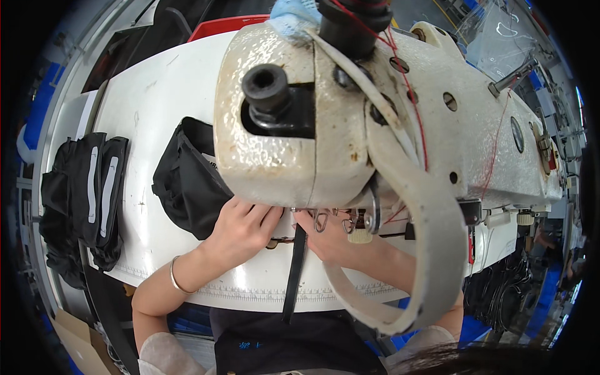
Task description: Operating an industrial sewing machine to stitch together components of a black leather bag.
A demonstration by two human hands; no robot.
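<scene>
Under the head of a white sewing machine (pixel 269 169), both of my hands work close together, with the machine hiding part of their fingertips. My left hand (pixel 240 232) is closed, its fingers bent together at the edge of a black fabric pouch (pixel 187 181). Part of that pouch disappears behind the machine head. My right hand (pixel 328 240) is closed at the upper end of a narrow black zipper strip (pixel 295 272), its thumb beside the strip. From there the strip hangs over the front edge of the white table toward my lap.
Folded black fabric pieces with grey stripes (pixel 94 194) lie at the table's left edge. A curved pale guard (pixel 437 250) arches over my right forearm. Red thread (pixel 422 125) runs along the machine. A red bin (pixel 228 25) stands behind, and a cardboard box (pixel 78 334) sits lower left.
</scene>
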